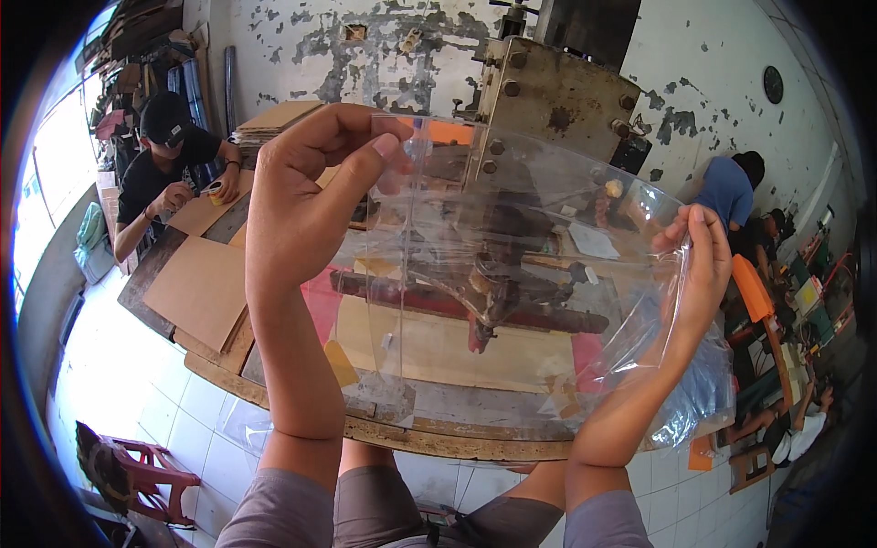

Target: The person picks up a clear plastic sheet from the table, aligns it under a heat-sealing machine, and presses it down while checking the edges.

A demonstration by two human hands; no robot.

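1. Up in front of the camera, both hands hold a clear plastic bag (512,265) stretched between them, above a worn round wooden table (438,438).
2. The left hand (306,196) pinches the bag's upper left corner between thumb and forefinger, with the other fingers curled over the top edge.
3. The right hand (699,269) grips the bag's right edge; its fingers lie along the plastic and the thumb is hidden behind it, so the film is pinched there too.
4. The bag hangs roughly upright and is see-through, with folds and creases catching the light; its lower right part bunches loosely below the right hand.
5. Through the plastic shows a rusty metal machine (557,91) standing on the table, with a dark red bar (548,315) and a pale board (438,347) beneath it.
6. At the far left, a person in a black cap and black shirt (164,169) sits at a bench covered with cardboard sheets (201,288), holding a roll of tape (215,192).
7. At the right, a person in a blue shirt (726,187) bends over, back turned.
8. A red plastic stool (146,475) stands on the white tiled floor (164,402) at lower left.
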